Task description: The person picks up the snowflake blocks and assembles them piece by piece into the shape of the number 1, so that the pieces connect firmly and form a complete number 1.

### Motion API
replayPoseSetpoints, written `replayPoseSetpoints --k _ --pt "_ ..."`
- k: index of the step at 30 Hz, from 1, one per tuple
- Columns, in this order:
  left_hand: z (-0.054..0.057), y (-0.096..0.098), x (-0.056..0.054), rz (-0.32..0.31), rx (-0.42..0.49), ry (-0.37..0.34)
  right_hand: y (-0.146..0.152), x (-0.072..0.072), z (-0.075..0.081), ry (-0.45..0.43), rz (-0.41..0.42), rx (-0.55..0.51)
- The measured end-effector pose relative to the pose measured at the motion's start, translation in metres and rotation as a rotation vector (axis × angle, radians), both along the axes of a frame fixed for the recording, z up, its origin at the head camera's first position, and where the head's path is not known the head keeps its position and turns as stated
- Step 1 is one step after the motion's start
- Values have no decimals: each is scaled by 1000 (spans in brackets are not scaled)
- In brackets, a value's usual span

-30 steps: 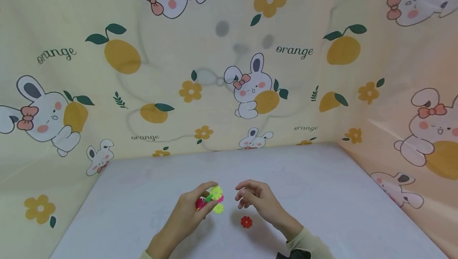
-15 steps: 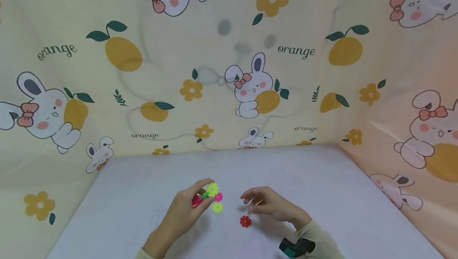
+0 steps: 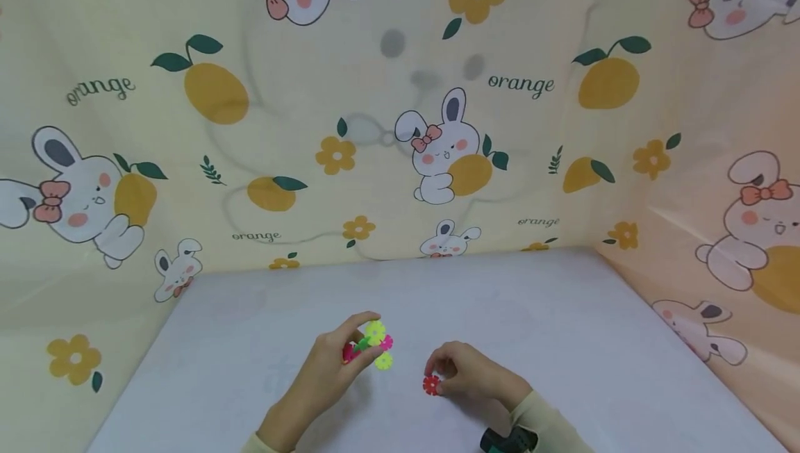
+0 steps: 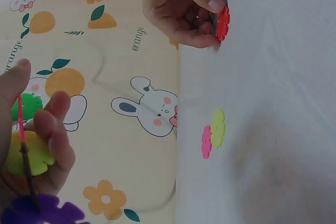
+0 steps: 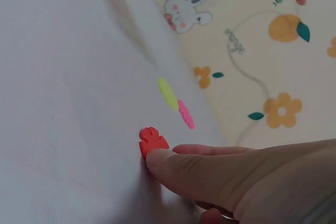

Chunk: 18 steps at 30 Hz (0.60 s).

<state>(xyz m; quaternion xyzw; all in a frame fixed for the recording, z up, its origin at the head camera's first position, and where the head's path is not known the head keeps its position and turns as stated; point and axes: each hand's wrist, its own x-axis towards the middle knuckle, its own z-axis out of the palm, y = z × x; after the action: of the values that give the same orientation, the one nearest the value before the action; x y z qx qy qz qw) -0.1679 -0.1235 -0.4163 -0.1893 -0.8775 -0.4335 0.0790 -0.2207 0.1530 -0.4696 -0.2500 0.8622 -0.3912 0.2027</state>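
Note:
My left hand (image 3: 331, 366) grips a cluster of joined notched plastic discs, raised over the table. Its yellow disc (image 3: 376, 332) faces the head camera; a green disc (image 4: 26, 107) and a purple disc (image 4: 42, 211) show in the left wrist view. Between thumb and fingertips, my right hand (image 3: 478, 373) pinches a red notched disc (image 3: 431, 385). It is low at the table; whether it still touches the surface I cannot tell. A yellow-green disc (image 5: 168, 94) and a pink disc (image 5: 186, 114) lie side by side on the table, between the hands.
The white tabletop (image 3: 550, 314) meets a cloth backdrop (image 3: 287, 126) printed with rabbits and oranges at its back and sides. A dark device (image 3: 509, 440) sits on the right wrist.
My right hand has come down onto the red disc and taken it between thumb and fingers; before, it hovered above with nothing held. The left hand has kept its cluster, nearly still.

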Motion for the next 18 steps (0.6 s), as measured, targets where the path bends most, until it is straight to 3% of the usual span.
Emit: replayPoseSetpoints --k 8,12,18 --pt "0 1 -1 -14 -10 7 -5 0 2 -16 38 -24" --pt "0 2 -1 -19 -28 4 -7 -3 5 15 9 -47" --pt "0 2 0 -15 -41 -4 -9 -3 19 18 -35 -221"
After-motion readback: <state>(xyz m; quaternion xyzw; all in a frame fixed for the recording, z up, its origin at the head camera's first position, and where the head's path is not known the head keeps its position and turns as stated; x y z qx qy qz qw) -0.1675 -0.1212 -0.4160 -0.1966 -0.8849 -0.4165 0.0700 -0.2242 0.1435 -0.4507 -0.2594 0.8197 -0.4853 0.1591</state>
